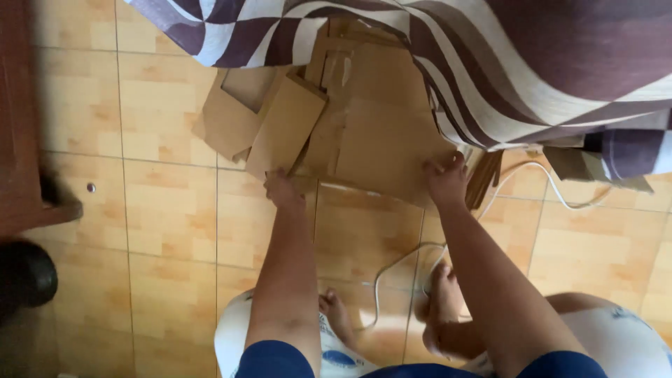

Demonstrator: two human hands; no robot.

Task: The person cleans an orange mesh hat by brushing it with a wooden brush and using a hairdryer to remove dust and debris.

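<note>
A stack of flattened brown cardboard sheets [364,126] lies on the tiled floor, partly tucked under a draped cloth. My left hand [281,187] grips the near edge of the stack at its left corner. My right hand [446,178] holds the near edge at the right corner, fingers curled on the top sheet. A smaller loose cardboard piece [283,129] rests tilted on the left of the pile. Both arms reach forward from my squatting body, and my bare feet [437,301] stand on the tiles below.
A purple, brown and white patterned cloth [532,63] hangs over the back and right. A white cable [392,269] loops across the orange tiles [168,210] by my feet. Dark wooden furniture [21,119] and a black round object [24,276] stand at the left.
</note>
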